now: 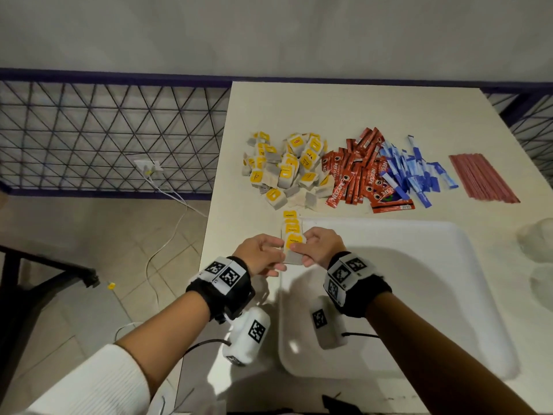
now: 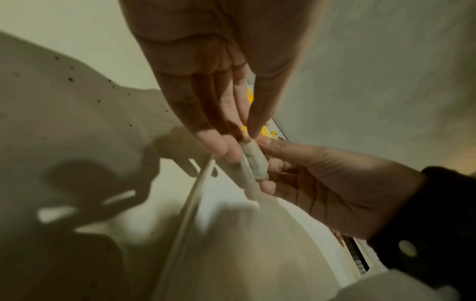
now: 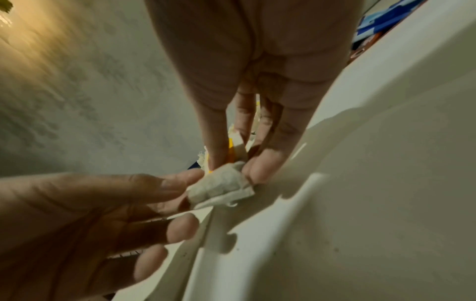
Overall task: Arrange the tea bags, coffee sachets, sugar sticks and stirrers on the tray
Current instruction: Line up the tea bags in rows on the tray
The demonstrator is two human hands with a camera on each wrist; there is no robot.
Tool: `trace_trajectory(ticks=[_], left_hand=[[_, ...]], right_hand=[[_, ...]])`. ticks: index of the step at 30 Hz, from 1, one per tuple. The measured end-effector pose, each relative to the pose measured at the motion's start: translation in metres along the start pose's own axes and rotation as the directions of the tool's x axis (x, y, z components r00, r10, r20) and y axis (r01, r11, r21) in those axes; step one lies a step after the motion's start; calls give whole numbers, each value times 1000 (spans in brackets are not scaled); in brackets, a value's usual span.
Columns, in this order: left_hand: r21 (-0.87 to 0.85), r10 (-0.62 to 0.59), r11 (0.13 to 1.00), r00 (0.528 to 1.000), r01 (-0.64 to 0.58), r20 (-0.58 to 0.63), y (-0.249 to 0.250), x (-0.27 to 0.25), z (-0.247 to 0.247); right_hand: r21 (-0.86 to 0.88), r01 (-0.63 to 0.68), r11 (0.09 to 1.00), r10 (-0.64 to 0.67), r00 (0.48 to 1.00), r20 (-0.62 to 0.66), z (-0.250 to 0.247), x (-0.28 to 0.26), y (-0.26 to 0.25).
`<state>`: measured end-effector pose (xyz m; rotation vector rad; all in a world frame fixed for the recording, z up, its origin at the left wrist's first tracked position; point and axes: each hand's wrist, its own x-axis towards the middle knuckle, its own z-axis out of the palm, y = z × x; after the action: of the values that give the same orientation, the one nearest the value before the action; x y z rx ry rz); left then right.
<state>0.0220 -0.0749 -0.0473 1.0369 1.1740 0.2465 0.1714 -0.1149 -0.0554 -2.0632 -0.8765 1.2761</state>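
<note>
Both hands are meeting at the far left corner of the white tray (image 1: 434, 295), above its rim. The left hand (image 1: 258, 256) and the right hand (image 1: 318, 247) are each pinching a small stack of tea bags (image 1: 292, 245) from opposite sides, fingertips closed on it, yellow tags facing up. In the right wrist view the grey pouch end of the stack (image 3: 221, 183) is sitting between thumb and fingers, just above the tray edge. The loose tea bag pile (image 1: 287, 166) is lying toward the table's (image 1: 344, 100) far left, with the red coffee sachets (image 1: 359, 172) touching it, the blue sugar sticks (image 1: 416, 169) next, and the red stirrers (image 1: 483, 178) lying separately near the right edge.
</note>
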Motion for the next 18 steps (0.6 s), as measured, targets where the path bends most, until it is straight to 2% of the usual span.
trace_trajectory(ticks=[6,12,15,18], left_hand=[[83,7,997,999,-4,-40,1,9,-5],[242,44,970,997,-30,-56,5,18,-11],[378,96,923,994,-72,-47,8,23,-8],[412,115,908,992,-81,-57,8,28,-5]], right_hand=[[-130,20,991,-29,998,-63,6,10,-4],[-116,50,992,-57,996,-65,5,12,1],[-119,54,991,-64,995,-79,2,12,0],[-122,66,990,-80,990,-117,2,14,0]])
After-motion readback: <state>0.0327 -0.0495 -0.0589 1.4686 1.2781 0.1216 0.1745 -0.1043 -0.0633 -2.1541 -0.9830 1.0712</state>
